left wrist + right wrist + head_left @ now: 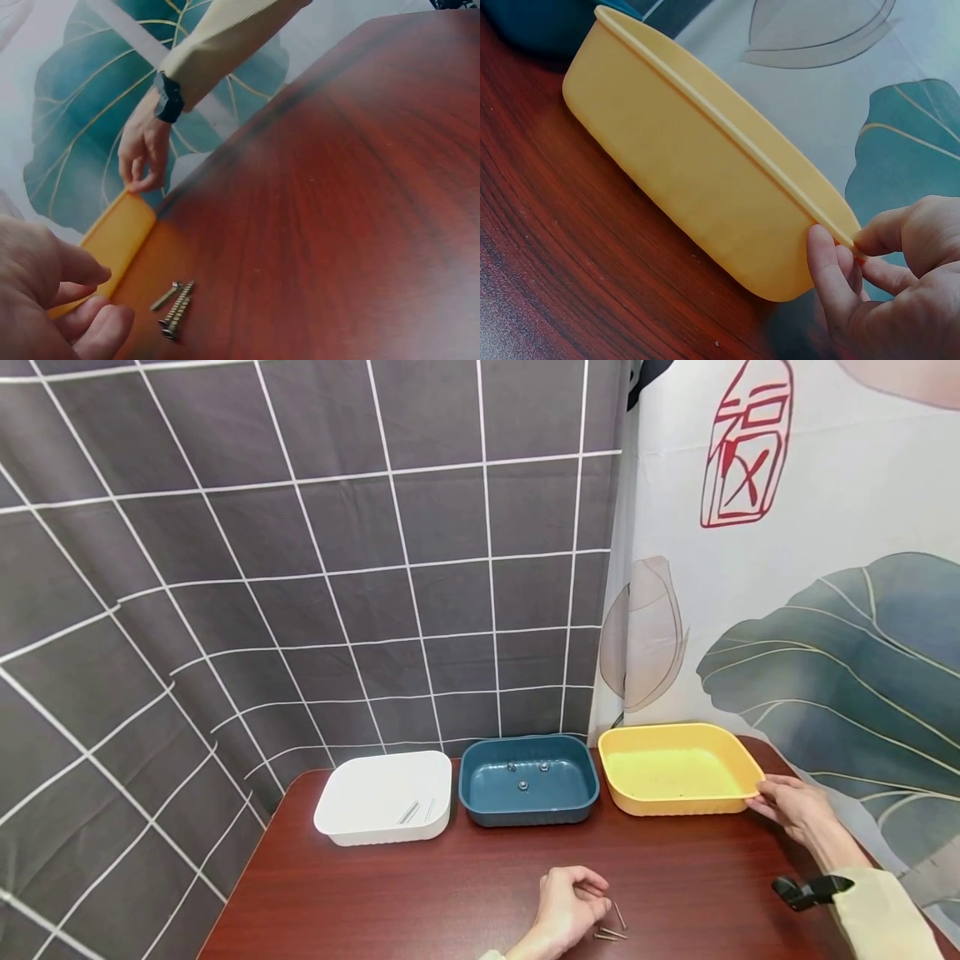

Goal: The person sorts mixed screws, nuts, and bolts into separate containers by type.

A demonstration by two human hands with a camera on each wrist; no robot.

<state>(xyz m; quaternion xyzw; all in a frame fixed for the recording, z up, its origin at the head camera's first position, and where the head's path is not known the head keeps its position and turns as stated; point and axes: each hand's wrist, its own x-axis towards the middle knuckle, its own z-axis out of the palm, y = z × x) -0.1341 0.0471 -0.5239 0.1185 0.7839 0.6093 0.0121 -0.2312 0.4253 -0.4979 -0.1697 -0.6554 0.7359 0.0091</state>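
My right hand pinches the front right corner of the yellow bin by its rim, thumb and fingers on either side in the right wrist view. The bin rests on the table, and no contents show inside apart from small dark specks. My left hand is low over the front of the table, fingers loosely bent, with nothing visible between them. Just right of it lie several metal screws, close together on the wood; the left wrist view shows their threads.
Left of the yellow bin stands a dark blue bin holding three metal nuts. Farther left, a white bin contains some thin silver pieces. A grey checked cloth hangs behind the reddish-brown table.
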